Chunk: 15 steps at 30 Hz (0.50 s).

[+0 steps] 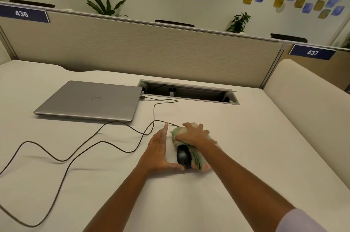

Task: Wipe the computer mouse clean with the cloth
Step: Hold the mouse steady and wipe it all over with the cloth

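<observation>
**Wiping in progress: cloth on the front of the mouse, other hand steadying it**

The black computer mouse (183,156) lies on the pale desk (246,137), in front and to the right of the closed laptop (89,100), which serves as landmark throughout; its rear half is bare, its front half hidden under the cloth (197,159). The right hand (193,134), on the side of the mouse away from the laptop, is curled down over a bunched green-and-pink cloth and presses it onto the front of the mouse; the fingers are closed on the fabric, and loose folds trail along the mouse's far flank. The left hand (159,153), on the laptop side, is spread open with fingers straight; only its thumb tip touches the mouse, at the rear edge, and it grips nothing. A dark cable (79,148) loops across the desk in front of the laptop toward the mouse; a second lead runs from the laptop's side to the cable hatch (189,92) behind.

Judged step: mid-wipe, front surfaces being rubbed; the exposed rear shell and the laptop-side flank appear not yet covered. The next move probably calls for drawing the cloth back over the rear hump while the thumb braces the mouse against sliding, without tugging the cable.
</observation>
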Each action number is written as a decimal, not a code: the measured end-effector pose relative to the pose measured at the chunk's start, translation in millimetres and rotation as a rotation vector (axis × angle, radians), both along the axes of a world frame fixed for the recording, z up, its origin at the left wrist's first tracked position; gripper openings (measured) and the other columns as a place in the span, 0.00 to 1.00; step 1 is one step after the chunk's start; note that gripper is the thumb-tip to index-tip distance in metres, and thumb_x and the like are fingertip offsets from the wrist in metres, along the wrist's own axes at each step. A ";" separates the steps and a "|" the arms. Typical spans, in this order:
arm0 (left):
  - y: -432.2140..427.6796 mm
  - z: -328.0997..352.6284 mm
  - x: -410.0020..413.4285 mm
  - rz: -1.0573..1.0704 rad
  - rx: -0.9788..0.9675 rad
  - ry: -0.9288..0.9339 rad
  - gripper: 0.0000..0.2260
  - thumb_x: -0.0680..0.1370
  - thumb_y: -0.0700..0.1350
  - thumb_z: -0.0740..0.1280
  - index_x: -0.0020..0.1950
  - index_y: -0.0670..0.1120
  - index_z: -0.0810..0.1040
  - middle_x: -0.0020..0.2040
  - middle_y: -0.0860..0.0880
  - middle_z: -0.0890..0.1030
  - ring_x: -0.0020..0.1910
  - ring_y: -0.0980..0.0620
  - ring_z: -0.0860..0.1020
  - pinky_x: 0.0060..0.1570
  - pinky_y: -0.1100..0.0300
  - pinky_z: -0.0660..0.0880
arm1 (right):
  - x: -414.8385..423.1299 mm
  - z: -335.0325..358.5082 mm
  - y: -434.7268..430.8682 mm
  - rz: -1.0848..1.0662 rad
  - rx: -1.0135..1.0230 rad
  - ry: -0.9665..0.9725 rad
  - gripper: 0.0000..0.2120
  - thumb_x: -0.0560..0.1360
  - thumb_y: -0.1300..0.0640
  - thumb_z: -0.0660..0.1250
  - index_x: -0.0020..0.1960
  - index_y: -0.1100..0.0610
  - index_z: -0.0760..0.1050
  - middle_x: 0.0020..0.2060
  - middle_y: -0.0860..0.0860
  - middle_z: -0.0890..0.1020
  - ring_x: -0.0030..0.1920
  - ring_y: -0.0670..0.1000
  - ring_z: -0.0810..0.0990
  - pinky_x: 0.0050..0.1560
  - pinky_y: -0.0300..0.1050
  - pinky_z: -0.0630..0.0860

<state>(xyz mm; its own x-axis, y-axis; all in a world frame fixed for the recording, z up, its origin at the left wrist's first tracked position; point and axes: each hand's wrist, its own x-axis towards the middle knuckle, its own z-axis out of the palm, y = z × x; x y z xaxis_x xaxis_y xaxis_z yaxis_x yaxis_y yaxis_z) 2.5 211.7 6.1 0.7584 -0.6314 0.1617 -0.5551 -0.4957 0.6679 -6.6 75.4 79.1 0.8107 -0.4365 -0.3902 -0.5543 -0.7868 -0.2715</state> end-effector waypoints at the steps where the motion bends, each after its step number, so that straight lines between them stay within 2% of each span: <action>1: -0.1 0.0 0.2 -0.005 0.009 -0.016 0.58 0.51 0.79 0.60 0.67 0.57 0.30 0.73 0.57 0.43 0.72 0.58 0.44 0.72 0.58 0.44 | -0.3 -2.7 -0.1 -0.014 0.001 0.007 0.29 0.71 0.41 0.64 0.69 0.40 0.60 0.71 0.57 0.57 0.72 0.64 0.52 0.67 0.74 0.50; 3: -0.4 -0.1 1.3 -0.017 0.032 -0.038 0.58 0.51 0.80 0.58 0.68 0.55 0.30 0.71 0.59 0.39 0.70 0.62 0.40 0.71 0.58 0.40 | 0.1 -5.1 -2.5 -0.010 -0.003 0.011 0.27 0.71 0.41 0.63 0.69 0.40 0.61 0.70 0.56 0.59 0.72 0.63 0.54 0.68 0.74 0.52; 7: -2.2 -4.2 4.6 -0.039 0.072 -0.061 0.59 0.52 0.80 0.56 0.68 0.53 0.30 0.71 0.58 0.36 0.72 0.60 0.38 0.71 0.58 0.35 | -6.9 -7.1 -1.9 0.057 -0.025 -0.011 0.27 0.71 0.39 0.64 0.68 0.41 0.63 0.67 0.56 0.62 0.68 0.61 0.60 0.67 0.68 0.59; 15: -2.9 -5.2 5.1 -0.019 0.081 -0.075 0.59 0.52 0.80 0.56 0.69 0.52 0.31 0.71 0.58 0.38 0.72 0.60 0.38 0.71 0.57 0.35 | -17.2 -11.5 7.4 0.078 -0.054 -0.062 0.30 0.69 0.42 0.68 0.68 0.40 0.61 0.67 0.56 0.59 0.68 0.61 0.59 0.66 0.66 0.63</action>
<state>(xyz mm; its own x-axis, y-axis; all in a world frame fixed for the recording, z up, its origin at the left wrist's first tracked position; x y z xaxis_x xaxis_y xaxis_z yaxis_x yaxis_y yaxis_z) 7.6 208.8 0.8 0.7337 -0.6590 0.1653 -0.6120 -0.5353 0.5822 -23.9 82.7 67.6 0.8649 -0.3900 -0.3160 -0.4742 -0.8414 -0.2591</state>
